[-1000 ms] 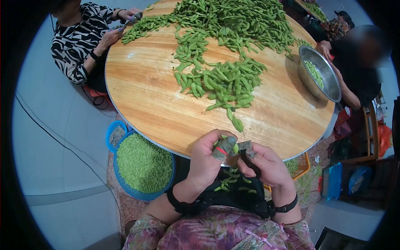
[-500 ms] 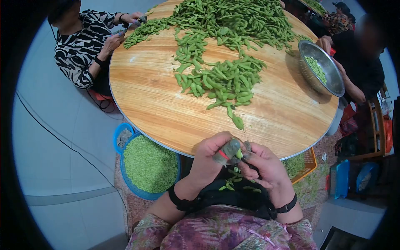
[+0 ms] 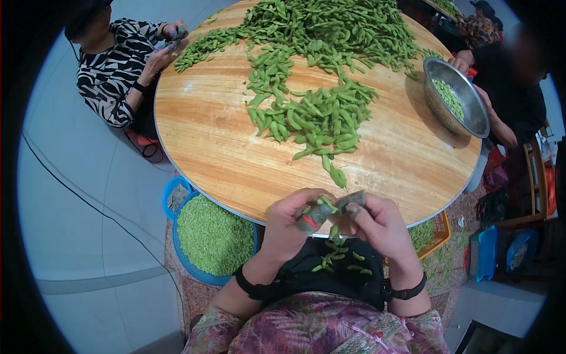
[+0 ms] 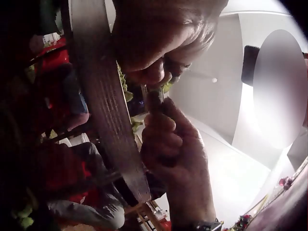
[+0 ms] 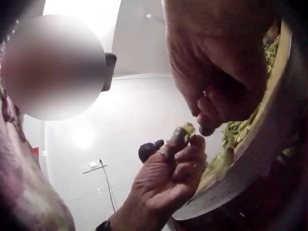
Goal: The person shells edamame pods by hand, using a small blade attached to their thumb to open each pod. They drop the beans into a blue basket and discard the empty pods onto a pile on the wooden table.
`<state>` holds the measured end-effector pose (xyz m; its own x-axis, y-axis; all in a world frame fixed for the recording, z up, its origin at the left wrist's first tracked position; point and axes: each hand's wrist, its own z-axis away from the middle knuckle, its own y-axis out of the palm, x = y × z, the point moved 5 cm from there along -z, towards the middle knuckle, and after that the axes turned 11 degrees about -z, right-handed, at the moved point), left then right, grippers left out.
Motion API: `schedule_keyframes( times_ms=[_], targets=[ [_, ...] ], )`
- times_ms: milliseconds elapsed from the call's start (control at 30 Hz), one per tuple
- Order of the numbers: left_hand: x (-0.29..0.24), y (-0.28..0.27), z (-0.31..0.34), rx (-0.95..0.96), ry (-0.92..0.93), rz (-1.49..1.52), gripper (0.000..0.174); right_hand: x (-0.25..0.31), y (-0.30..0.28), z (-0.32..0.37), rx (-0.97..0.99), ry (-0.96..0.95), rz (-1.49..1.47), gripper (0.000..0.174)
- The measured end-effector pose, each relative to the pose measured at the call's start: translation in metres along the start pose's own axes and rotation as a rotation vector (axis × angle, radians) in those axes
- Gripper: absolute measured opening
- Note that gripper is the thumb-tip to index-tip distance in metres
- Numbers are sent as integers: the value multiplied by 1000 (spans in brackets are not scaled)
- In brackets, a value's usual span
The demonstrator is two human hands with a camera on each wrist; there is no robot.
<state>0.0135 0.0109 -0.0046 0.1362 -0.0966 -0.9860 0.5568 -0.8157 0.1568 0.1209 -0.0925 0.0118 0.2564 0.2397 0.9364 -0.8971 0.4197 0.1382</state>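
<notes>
My left hand (image 3: 289, 227) grips a green soybean pod (image 3: 326, 204) at the near table edge. Its thumb wears a grey cover with a red band (image 3: 309, 220). Facing it is my right hand (image 3: 383, 227), fingers curled, a grey wrap (image 3: 352, 202) on its finger and the thumb pressed beside it. In the right wrist view the right fingertips are close to the pod tip (image 5: 189, 130), and no pod shows between them. Under the hands is a loose pod (image 3: 335, 231), above more pods (image 3: 336, 257) on my dark lap.
The round wooden table (image 3: 206, 153) bears a big heap of pods (image 3: 330, 29) and a nearer pile (image 3: 321, 115). A steel colander (image 3: 457, 97) with beans stands at right. Below are a blue basin (image 3: 215, 236) of shelled beans and an orange crate (image 3: 439, 233). People sit at both sides.
My hands were pressed together on a pod half a second ago; now the right fingers have drawn slightly away. A loose pod has appeared below them.
</notes>
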Motion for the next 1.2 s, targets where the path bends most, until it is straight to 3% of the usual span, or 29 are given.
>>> schedule_keyframes(
  times_ms=[67,100,133,200,233,467,533,567,633,700,733,800,833,867,933,1067,1200],
  targets=[
    [-1,-5,0,-12,-11,48,25,8,-8,-3,-155,-336,86,13],
    [3,-9,1,-34,-60,155,24,14,-11,-5,-227,-462,265,12],
    [8,-11,2,-55,-110,258,24,16,-11,-9,-227,-461,260,12],
    [9,-10,3,-59,-123,252,22,26,-5,-12,-400,-525,870,13],
    [10,-9,3,-66,-133,249,21,25,0,-15,-432,-496,943,15],
    [7,-8,2,-96,-103,194,20,17,-5,-17,-482,-496,972,15],
    [6,-3,2,-28,-76,-97,22,12,-7,-14,-254,-467,291,16],
    [6,-2,2,-28,-76,-96,22,8,-3,-12,-186,-397,64,16],
    [2,2,5,-30,-69,-413,16,8,0,-1,-137,-323,137,15],
    [-9,-5,1,-52,-56,-503,19,4,-2,0,-19,-240,186,14],
    [-14,-12,0,-76,-44,-594,22,5,-7,0,-18,-241,185,14],
    [-18,-23,0,-92,-40,-641,20,15,-3,-1,226,-354,323,17],
    [-15,-24,1,-52,-142,-535,18,25,-5,-4,20,-328,429,21],
    [-10,-24,2,-12,-242,-427,16,32,-10,-10,-228,-431,746,22],
    [-6,-16,2,30,-136,-435,13,28,-8,-21,-410,-560,959,20],
    [-6,-9,2,19,-92,-415,13,15,-3,-27,-402,-571,1015,18],
    [-4,-6,-4,-7,-125,-354,21,16,-16,-21,-480,-603,845,16]
  ],
)
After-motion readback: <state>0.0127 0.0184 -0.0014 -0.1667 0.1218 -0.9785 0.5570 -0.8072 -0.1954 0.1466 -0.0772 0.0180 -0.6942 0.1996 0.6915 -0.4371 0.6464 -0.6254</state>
